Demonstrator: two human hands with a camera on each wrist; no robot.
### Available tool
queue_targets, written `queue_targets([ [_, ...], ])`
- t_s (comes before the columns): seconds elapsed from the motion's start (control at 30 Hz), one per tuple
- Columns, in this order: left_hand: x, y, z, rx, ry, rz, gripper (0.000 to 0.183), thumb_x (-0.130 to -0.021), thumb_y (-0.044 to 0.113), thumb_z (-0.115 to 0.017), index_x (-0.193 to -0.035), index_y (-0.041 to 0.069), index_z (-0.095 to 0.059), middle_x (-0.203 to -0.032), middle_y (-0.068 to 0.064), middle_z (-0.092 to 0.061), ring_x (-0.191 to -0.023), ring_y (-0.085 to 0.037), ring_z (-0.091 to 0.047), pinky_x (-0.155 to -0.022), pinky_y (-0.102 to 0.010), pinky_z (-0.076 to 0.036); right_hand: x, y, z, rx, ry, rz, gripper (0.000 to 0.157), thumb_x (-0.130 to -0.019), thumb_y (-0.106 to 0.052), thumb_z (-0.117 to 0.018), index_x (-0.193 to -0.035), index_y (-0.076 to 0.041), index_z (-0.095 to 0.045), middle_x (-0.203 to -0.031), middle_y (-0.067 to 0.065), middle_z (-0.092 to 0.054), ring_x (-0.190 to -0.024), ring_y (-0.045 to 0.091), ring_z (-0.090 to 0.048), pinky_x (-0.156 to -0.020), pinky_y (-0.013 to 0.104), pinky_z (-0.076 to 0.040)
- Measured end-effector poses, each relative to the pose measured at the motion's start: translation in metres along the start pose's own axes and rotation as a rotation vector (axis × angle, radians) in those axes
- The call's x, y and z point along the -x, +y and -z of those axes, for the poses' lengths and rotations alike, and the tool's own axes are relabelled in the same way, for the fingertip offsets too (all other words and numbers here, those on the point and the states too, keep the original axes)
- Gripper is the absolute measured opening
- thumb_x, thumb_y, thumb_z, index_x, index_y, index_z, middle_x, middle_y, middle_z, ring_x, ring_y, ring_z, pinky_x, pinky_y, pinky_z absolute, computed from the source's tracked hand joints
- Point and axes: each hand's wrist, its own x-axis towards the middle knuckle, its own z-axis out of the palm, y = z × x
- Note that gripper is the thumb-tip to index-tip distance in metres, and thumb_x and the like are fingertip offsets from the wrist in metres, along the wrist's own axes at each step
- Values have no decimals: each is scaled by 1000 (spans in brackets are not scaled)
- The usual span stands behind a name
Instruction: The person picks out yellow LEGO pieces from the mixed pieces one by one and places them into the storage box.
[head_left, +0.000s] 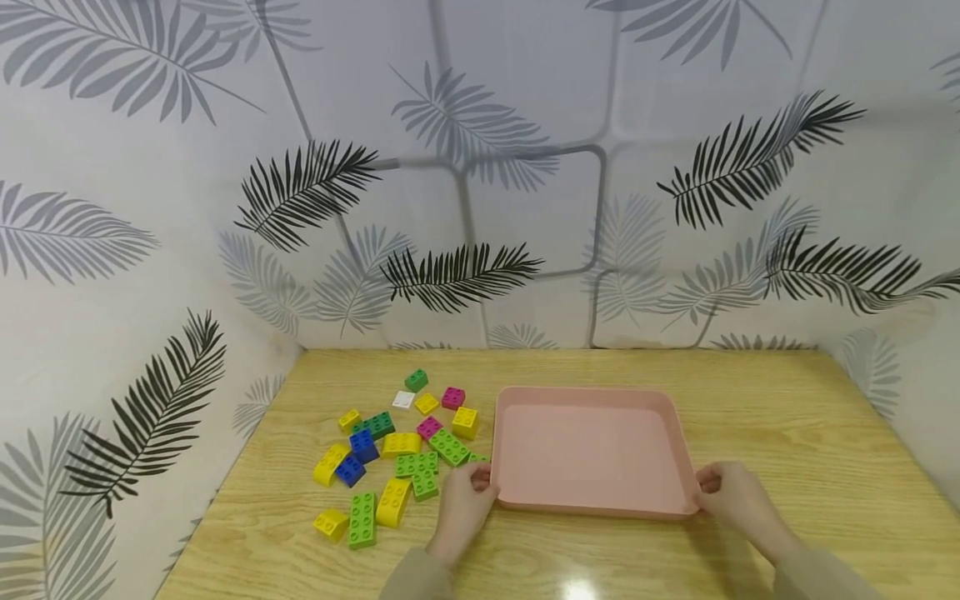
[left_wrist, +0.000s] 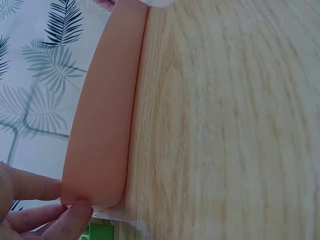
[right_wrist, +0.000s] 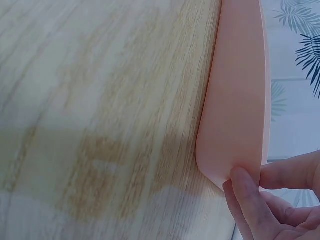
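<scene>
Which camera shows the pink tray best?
The head view: it shows nearly the whole pink tray, inside and rim, from above. The left wrist view shows mainly an outer side, with the left hand at a corner; the right wrist view, an outer side with the right hand.

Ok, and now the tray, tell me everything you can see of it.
The tray is pink, shallow and rectangular, with rounded corners, a flat floor and low walls all round. It looks like smooth, plain plastic. It sits open side up, with nothing in it, and appears to rest flat on the table, to the right of the blocks. The left grip pinches its near left corner and the right grip its near right corner.
</scene>
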Motion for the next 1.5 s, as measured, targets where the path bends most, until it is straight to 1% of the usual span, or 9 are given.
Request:
queue_targets([
  [0.23, 2, -2, 1, 4, 3, 0, 22, -76, -6, -62, -98, -8, -62, -89, -14, -64, -77, -19, -61, -68, -29, -53, 2, -2, -1, 43, 17, 1, 17, -71, 2, -64, -85, 12, -61, -73, 9, -62, -69, 21, -59, -57, 29, -49],
  [0.57, 3, -3, 1, 3, 16, -27, 21, -75, -7, -62, -95, -8, -63, -85, -13, -64, -73, -18, -61, -65, -26, -53, 2, -1, -4, 17, 5, -29, 20, -72, 3, -63, -88, 14, -60, -73, 10, -62, -68, 20, -59, -55, 27, -51],
  [0.8, -2, 5, 9, -72, 26, -60, 35, -78, -1, -66, -110, -10, -58, -96, -18, -62, -83, -25, -62, -70, -31, -54, 3, 0, -3, 11, 16, -24, 20, -72, 2, -63, -88, 14, -60, -74, 10, -62, -69, 21, -60, -55, 27, -51],
  [0.97, -5, 18, 29, -219, 72, -227, 43, -80, 6, -68, -120, -3, -55, -116, -19, -57, -108, -33, -53, -91, -45, -46, 3, 0, -3, -2, 23, -18, 20, -71, 3, -63, -86, 14, -60, -73, 10, -62, -69, 21, -60, -54, 26, -51],
  [1.07, -6, 22, 45, -372, 115, -337, 52, -78, 13, -72, -125, 2, -52, -124, -18, -52, -116, -35, -47, -95, -48, -41, 3, 0, -3, 6, 27, -12, 19, -71, 2, -63, -86, 14, -60, -73, 10, -62, -69, 21, -59, -54, 26, -51],
  [1.13, -5, 22, 55, -482, 144, -375, 60, -76, 19, -73, -130, 8, -49, -128, -18, -48, -118, -37, -44, -97, -51, -38, 3, 0, -3, 9, 28, -8, 19, -71, 3, -63, -86, 14, -60, -73, 10, -62, -70, 22, -60, -55, 27, -51],
  [1.23, -4, 19, 68, -638, 184, -386, 70, -74, 30, -74, -135, 15, -44, -136, -17, -40, -121, -37, -40, -98, -57, -32, 3, 0, -3, 9, 22, -11, 20, -71, 3, -64, -87, 14, -60, -74, 10, -62, -71, 22, -60, -56, 28, -51],
  [1.33, -1, 13, 81, -733, 206, -354, 72, -73, 35, -73, -136, 16, -43, -141, -16, -35, -124, -38, -35, -100, -61, -25, 3, -1, -2, 10, 6, -23, 21, -73, 1, -64, -89, 14, -60, -75, 11, -62, -72, 23, -60, -57, 30, -51],
  [1.5, 5, 3, 104, -787, 213, -239, 74, -74, 36, -72, -138, 14, -41, -142, -18, -33, -127, -40, -30, -99, -66, -20, 4, -2, -2, 16, -5, -36, 22, -74, 1, -64, -90, 15, -59, -76, 11, -62, -72, 23, -59, -58, 31, -51],
])
